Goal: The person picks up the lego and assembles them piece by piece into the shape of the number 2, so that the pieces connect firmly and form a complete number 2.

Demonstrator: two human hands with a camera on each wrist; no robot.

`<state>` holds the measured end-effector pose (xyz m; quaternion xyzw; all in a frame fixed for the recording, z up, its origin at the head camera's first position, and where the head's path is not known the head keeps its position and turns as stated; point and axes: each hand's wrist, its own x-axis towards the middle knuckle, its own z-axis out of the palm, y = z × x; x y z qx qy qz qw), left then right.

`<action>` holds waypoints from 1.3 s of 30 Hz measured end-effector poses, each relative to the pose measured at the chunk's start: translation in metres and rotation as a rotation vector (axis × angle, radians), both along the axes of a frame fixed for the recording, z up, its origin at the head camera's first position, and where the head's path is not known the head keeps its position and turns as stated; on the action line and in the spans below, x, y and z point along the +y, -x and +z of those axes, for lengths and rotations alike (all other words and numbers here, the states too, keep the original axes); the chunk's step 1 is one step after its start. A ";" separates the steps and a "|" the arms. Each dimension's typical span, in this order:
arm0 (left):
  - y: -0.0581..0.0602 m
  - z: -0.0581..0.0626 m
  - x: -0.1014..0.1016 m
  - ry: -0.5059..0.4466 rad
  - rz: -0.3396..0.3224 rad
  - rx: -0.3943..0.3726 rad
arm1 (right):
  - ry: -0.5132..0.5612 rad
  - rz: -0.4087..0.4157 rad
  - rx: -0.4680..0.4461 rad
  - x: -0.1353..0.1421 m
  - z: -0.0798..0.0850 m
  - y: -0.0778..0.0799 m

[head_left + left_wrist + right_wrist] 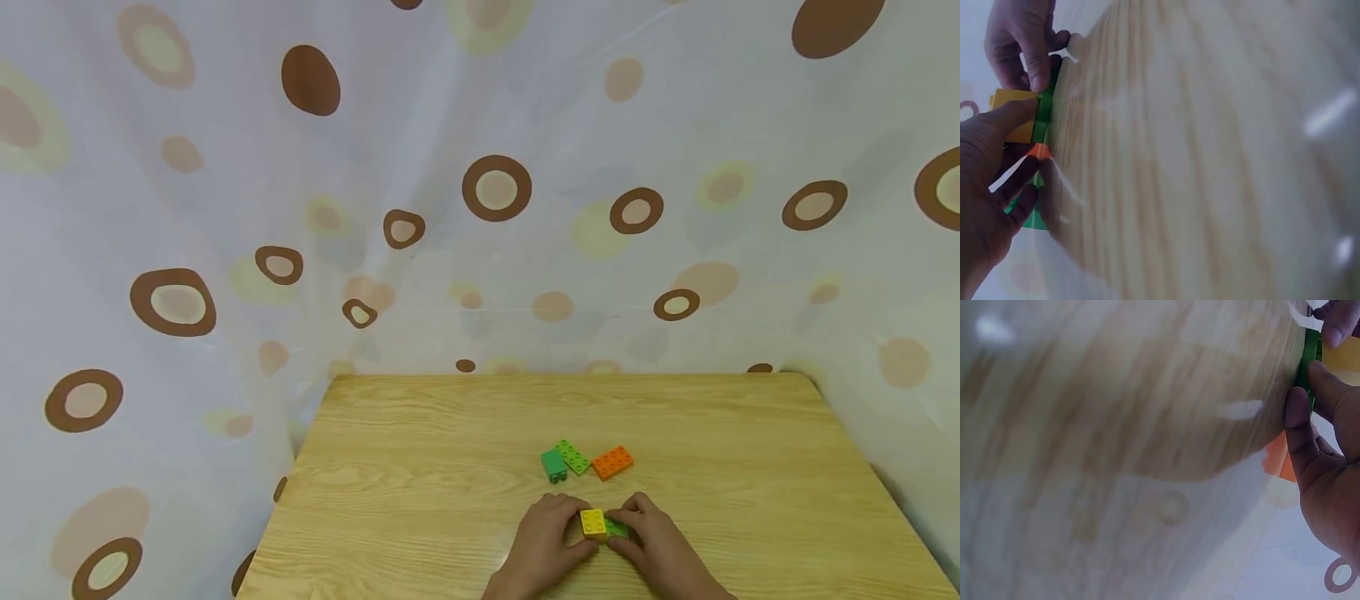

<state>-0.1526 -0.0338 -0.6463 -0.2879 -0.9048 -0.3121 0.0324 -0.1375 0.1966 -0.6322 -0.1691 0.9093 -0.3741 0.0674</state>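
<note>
Near the front of the table, my left hand pinches a yellow toy building brick between thumb and fingers. The yellow brick sits on one end of a flat green building plate, its studs facing up. My right hand grips the plate's other end, thumb on the near side and fingers on the far side, covering part of it. In the right wrist view the green plate lies low along the tabletop, with the right thumb and a fingertip against it.
Just beyond the hands lie a dark green brick on its side, a light green plate touching it, and an orange plate. The wooden table ends at a spotted curtain behind and on both sides.
</note>
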 end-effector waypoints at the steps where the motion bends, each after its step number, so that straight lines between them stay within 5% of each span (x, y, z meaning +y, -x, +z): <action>1: 0.000 0.000 0.001 0.003 0.002 0.004 | 0.003 0.005 0.006 0.000 0.000 0.000; 39: 0.003 0.014 0.005 0.210 -0.073 0.199 | 0.006 -0.005 0.026 -0.001 0.003 -0.005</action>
